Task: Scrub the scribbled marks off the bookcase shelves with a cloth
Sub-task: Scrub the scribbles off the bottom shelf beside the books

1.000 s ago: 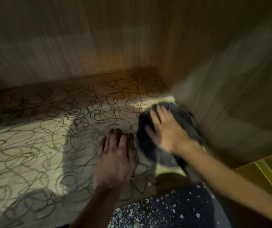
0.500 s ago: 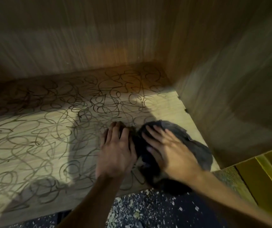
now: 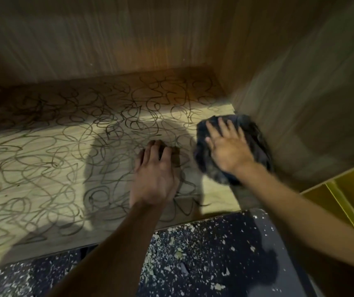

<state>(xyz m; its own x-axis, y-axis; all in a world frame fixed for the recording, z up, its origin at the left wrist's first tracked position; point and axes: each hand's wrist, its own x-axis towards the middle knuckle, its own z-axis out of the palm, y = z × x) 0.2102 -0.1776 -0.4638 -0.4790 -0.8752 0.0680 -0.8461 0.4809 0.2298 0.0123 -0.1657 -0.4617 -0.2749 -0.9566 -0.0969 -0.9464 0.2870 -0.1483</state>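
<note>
My right hand (image 3: 228,150) presses flat, fingers spread, on the dark cloth (image 3: 251,144) in the shelf's (image 3: 43,151) right corner. The scribbles (image 3: 111,133) run leftward from that grip; my left hand (image 3: 154,176) braces open, nearer them.

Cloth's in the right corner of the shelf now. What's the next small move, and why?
Probably drag the dark cloth leftward under the right hand, toward the left hand. The strip of shelf beside the side panel looks mostly free of scribbles, while dense loops cover everything left of the cloth. The left hand rests flat on the marked wood and may need to shift aside.
</note>
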